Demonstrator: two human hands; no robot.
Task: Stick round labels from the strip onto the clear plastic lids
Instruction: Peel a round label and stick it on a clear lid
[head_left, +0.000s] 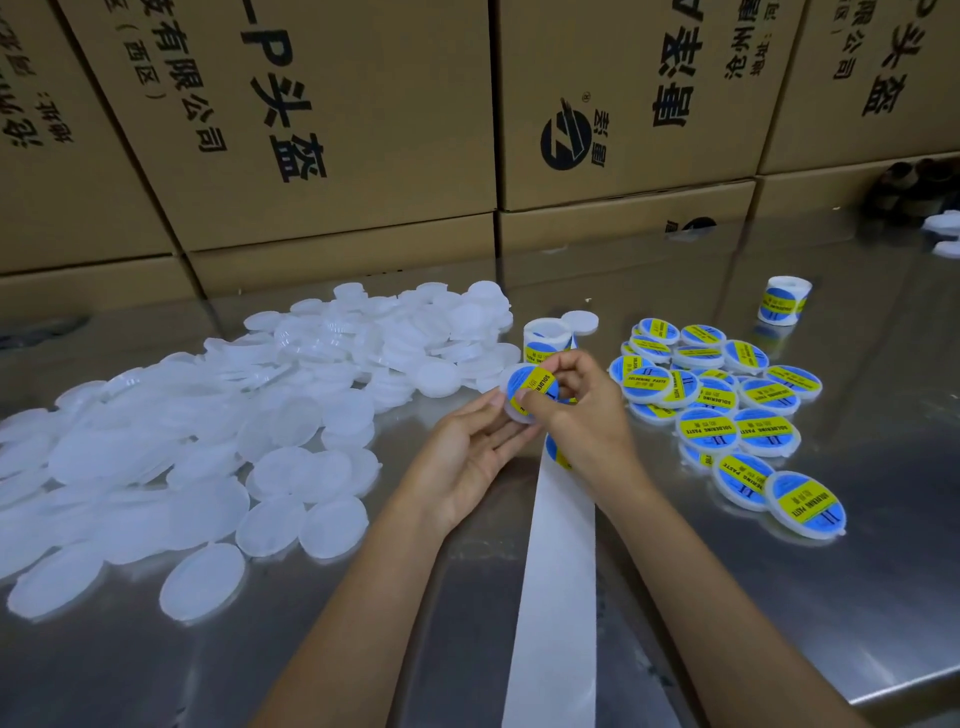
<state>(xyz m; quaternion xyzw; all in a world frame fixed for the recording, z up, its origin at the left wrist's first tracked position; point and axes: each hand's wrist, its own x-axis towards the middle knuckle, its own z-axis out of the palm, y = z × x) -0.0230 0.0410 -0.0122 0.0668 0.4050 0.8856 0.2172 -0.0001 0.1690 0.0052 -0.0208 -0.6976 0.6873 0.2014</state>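
My left hand (470, 452) holds a clear plastic lid (517, 413) from below, palm up, fingertips at its edge. My right hand (576, 410) presses a blue and yellow round label (530, 387) onto that lid with thumb and fingers curled over it. The white backing strip (558, 571) runs from under my right hand down to the front edge; one more label (556, 452) shows on it below my wrist. A roll of labels (545, 340) stands just behind my hands.
A big heap of unlabelled clear lids (234, 431) covers the left of the steel table (779, 597). Several labelled lids (727, 410) lie at the right. A second label roll (784, 301) stands far right. Cardboard boxes (337, 130) wall the back.
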